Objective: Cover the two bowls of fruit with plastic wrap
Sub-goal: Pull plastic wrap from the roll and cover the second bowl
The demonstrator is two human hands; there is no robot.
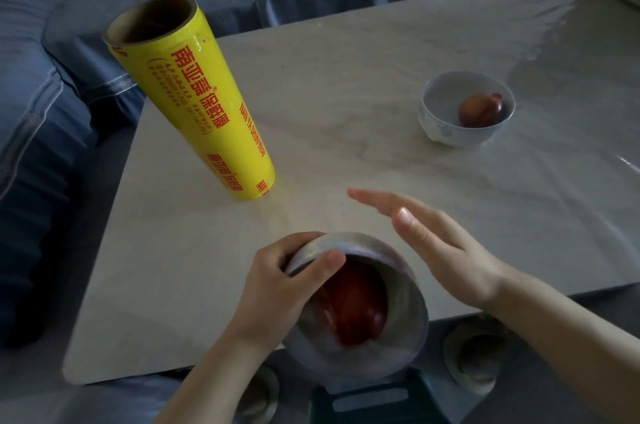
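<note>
A near bowl (398, 330) with a red fruit (356, 306) inside is tilted toward me at the table's front edge, and clear plastic wrap seems stretched over its mouth. My left hand (280, 288) grips its far left rim, thumb pressed on the wrap. My right hand (440, 243) hovers flat just right of the bowl, fingers straight and holding nothing. A second white bowl (446, 133) with a reddish fruit (479, 110) stands uncovered at the right. A yellow roll of plastic wrap (194, 101) stands upright at the left.
The pale marble-look table (346, 77) has a front edge right under the near bowl. A blue sofa (52, 84) runs along the left and back. A teal stool (374, 399) and slippered feet (474, 354) show below the table edge.
</note>
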